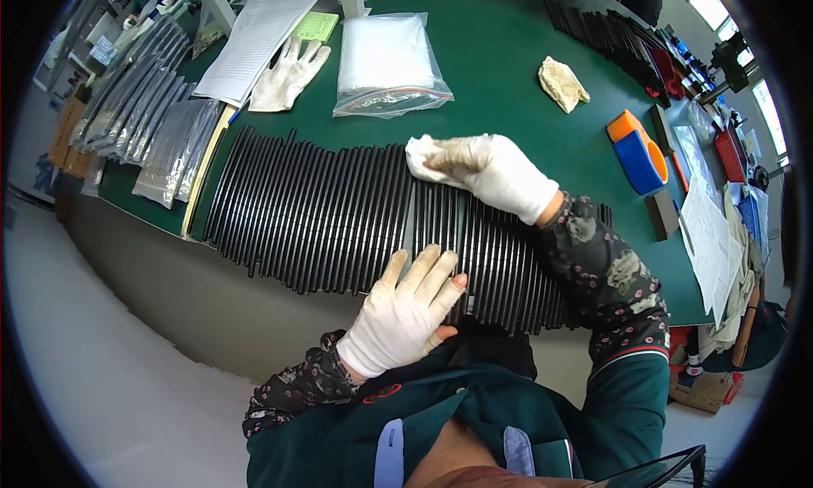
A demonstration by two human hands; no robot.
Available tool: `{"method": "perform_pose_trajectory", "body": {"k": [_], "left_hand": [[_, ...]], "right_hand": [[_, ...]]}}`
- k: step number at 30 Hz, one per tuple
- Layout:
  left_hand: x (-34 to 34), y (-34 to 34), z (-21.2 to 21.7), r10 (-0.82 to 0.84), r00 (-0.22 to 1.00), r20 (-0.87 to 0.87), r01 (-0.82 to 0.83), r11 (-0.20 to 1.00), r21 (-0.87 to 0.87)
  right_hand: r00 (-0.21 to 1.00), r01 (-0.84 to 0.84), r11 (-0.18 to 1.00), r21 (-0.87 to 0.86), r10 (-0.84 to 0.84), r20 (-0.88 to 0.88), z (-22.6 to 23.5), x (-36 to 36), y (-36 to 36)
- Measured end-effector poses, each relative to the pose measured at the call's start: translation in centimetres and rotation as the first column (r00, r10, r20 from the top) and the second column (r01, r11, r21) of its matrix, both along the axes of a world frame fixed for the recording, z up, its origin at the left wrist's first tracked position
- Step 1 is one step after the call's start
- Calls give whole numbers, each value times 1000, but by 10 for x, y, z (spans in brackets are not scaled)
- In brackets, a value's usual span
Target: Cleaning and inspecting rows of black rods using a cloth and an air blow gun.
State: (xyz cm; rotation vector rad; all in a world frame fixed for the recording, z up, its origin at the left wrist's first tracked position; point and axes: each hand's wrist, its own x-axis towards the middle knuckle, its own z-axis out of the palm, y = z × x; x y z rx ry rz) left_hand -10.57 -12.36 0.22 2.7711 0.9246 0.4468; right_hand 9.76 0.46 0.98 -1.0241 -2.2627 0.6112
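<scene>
Glasses (696,454) foremost, black rods (309,217) are pointing away across the tabletop (491,82) edge, splayed left hand (402,310) lying at near ends, right hand (500,173) pinching cloth (421,159) at far.

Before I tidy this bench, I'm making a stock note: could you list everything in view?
Table: one, green, centre
Black rods: many, black, rowed along near edge
Dark strips: many, black, far right
Zip bag: one, clear with white contents, far centre
Spare glove: one, white, left of zip bag
Clear packets: several, greyish, left
Cream cloth: one, cream, right of centre
Ring-shaped item: one, orange and blue, right
Basket: one, red, right edge
Papers: several, white, left and right
Smaller clutter: uncountable, mixed, right edge
White cloth: one, white, right hand
Left hand: one, white-gloved, over near rod ends
Right hand: one, white-gloved, over far rod ends
</scene>
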Motion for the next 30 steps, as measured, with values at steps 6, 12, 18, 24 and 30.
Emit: {"method": "perform_pose_trajectory", "body": {"k": [6,12,18,24,30], "left_hand": [[-2,2,-10,-169,976,136,161,985,66],[1,-5,-15,-96,971,221,49,977,209],[2,0,-27,-103,958,266,49,978,204],[0,-2,-22,-123,956,264,84,984,154],[-2,0,-26,-130,957,258,92,984,154]], "right_hand": [[918,-128,982,-141,63,-392,18,-5,-29],[952,-297,898,324,253,172,6,-9,-29],[999,2,991,-133,-7,-40,10,8,12],[985,120,957,262,-147,86,7,6,38],[994,-89,984,156,78,75,2,-10,29]]}}
